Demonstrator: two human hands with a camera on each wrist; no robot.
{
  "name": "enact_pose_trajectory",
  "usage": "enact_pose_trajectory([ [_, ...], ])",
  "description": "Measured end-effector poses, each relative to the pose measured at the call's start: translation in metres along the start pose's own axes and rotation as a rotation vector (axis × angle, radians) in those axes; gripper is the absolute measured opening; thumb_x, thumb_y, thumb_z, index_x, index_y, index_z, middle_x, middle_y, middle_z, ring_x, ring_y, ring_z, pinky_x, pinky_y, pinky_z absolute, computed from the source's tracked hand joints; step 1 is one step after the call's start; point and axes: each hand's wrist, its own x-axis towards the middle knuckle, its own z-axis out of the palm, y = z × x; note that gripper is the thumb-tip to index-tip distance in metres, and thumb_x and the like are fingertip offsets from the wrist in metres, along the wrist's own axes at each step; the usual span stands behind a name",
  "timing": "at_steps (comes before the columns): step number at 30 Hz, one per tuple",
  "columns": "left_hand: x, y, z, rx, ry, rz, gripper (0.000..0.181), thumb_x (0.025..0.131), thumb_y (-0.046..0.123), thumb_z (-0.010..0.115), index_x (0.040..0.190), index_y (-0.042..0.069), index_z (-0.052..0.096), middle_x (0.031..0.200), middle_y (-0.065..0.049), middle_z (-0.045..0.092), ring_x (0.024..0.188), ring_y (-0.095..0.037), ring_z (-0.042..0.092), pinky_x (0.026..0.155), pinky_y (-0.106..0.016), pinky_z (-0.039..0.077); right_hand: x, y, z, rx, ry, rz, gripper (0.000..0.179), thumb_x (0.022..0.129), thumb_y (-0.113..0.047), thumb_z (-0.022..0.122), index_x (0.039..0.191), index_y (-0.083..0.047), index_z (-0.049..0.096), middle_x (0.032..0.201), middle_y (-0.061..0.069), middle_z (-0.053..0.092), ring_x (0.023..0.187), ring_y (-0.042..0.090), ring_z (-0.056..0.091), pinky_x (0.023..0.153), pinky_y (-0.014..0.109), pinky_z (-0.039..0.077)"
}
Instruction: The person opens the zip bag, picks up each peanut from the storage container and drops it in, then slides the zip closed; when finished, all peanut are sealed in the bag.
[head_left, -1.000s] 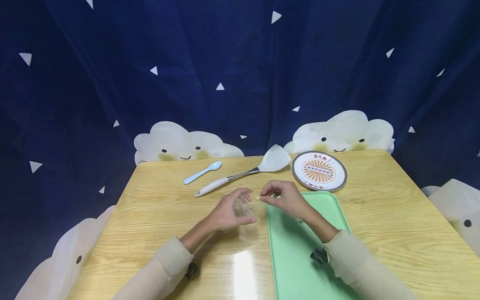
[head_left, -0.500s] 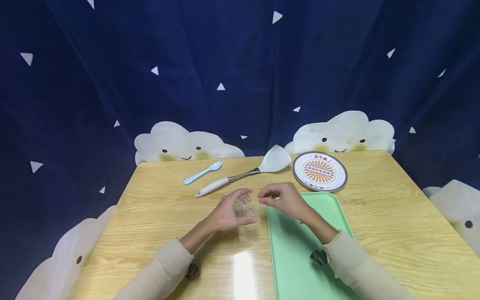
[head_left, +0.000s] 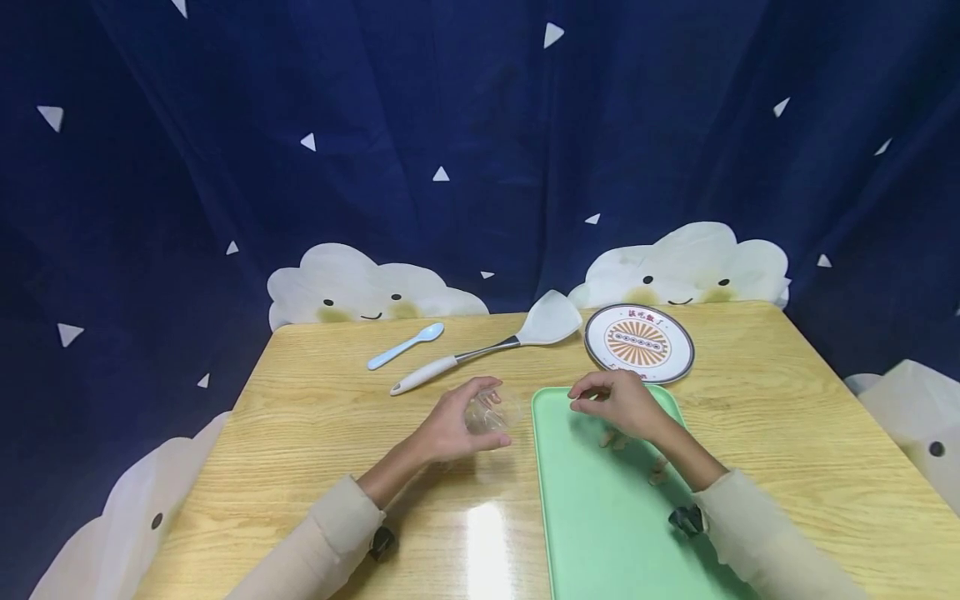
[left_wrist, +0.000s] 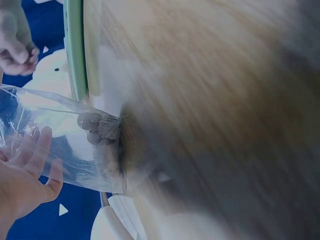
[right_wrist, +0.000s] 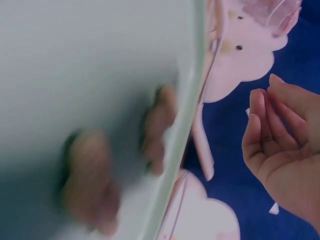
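Note:
My left hand (head_left: 453, 425) grips a thin clear plastic cup (head_left: 495, 410), curved around its side. Brown rounded pieces (left_wrist: 100, 127), apparently peanuts, lie at the cup's bottom in the left wrist view. My right hand (head_left: 618, 404) hovers above the far end of the green tray (head_left: 600, 533). Its fingers are loosely bent, thumb close to the index finger, and I see nothing between them. Beneath it on the tray lie a few tan peanuts (head_left: 613, 438), blurred in the right wrist view; one more peanut (head_left: 658, 471) sits near the right forearm.
A white round plate (head_left: 639, 342) with a printed pattern lies just behind the tray. Left of it rests a white-headed spatula (head_left: 551, 318), its handle pointing front left. A light blue spoon (head_left: 405, 346) lies farther left. A dark blue curtain (head_left: 480, 125) hangs behind the wooden table (head_left: 300, 417).
One second ago my right fingers pinched a small pale piece at the cup's mouth. That piece has left the fingers, and the right hand has moved right over the tray. The left hand stays put.

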Motion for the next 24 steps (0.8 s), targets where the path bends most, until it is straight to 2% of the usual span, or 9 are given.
enact_pose_trajectory([
  [5, -0.001, -0.001, -0.001, 0.009, -0.002, -0.009, 0.081, 0.072, 0.043, 0.079, 0.139, 0.015, 0.044, 0.119, 0.0, 0.062, 0.119, -0.02, 0.054, 0.105, -0.045, 0.04, -0.007, 0.021, -0.012, -0.027, -0.038, 0.029, 0.011, 0.079, -0.009, 0.075, 0.089, -0.005, 0.073, 0.084, 0.001, 0.072, 0.077, 0.006, 0.063, 0.067, 0.02, 0.053],
  [12, 0.0, -0.001, 0.0, 0.002, -0.002, -0.01, 0.081, 0.072, 0.043, 0.079, 0.139, 0.015, 0.044, 0.122, -0.002, 0.062, 0.119, -0.021, 0.053, 0.106, -0.046, 0.039, -0.01, 0.045, -0.029, -0.065, -0.16, 0.092, 0.01, 0.081, -0.007, 0.072, 0.091, -0.006, 0.072, 0.088, 0.005, 0.072, 0.08, 0.013, 0.064, 0.067, 0.021, 0.05],
  [16, -0.001, -0.002, 0.001, 0.007, -0.008, -0.015, 0.082, 0.072, 0.045, 0.078, 0.14, 0.016, 0.043, 0.125, -0.004, 0.061, 0.121, -0.022, 0.053, 0.106, -0.047, 0.039, -0.013, 0.056, -0.03, -0.059, -0.2, 0.15, 0.01, 0.079, -0.009, 0.073, 0.089, -0.008, 0.073, 0.087, 0.003, 0.072, 0.077, 0.011, 0.062, 0.066, 0.021, 0.049],
  [20, -0.001, -0.002, 0.001, 0.014, -0.013, -0.017, 0.082, 0.072, 0.045, 0.078, 0.14, 0.018, 0.042, 0.135, -0.006, 0.055, 0.126, -0.024, 0.05, 0.107, -0.048, 0.038, -0.015, 0.062, -0.029, -0.062, -0.227, 0.179, 0.01, 0.077, -0.01, 0.076, 0.086, -0.009, 0.073, 0.082, 0.001, 0.071, 0.071, 0.009, 0.059, 0.062, 0.02, 0.047],
  [24, 0.0, -0.001, 0.001, 0.02, -0.008, -0.009, 0.082, 0.072, 0.046, 0.078, 0.139, 0.016, 0.043, 0.137, -0.005, 0.054, 0.128, -0.025, 0.048, 0.107, -0.048, 0.038, -0.015, 0.062, -0.029, -0.072, -0.248, 0.186, 0.009, 0.077, -0.007, 0.075, 0.085, -0.009, 0.072, 0.078, 0.0, 0.068, 0.07, 0.01, 0.057, 0.061, 0.022, 0.047],
])
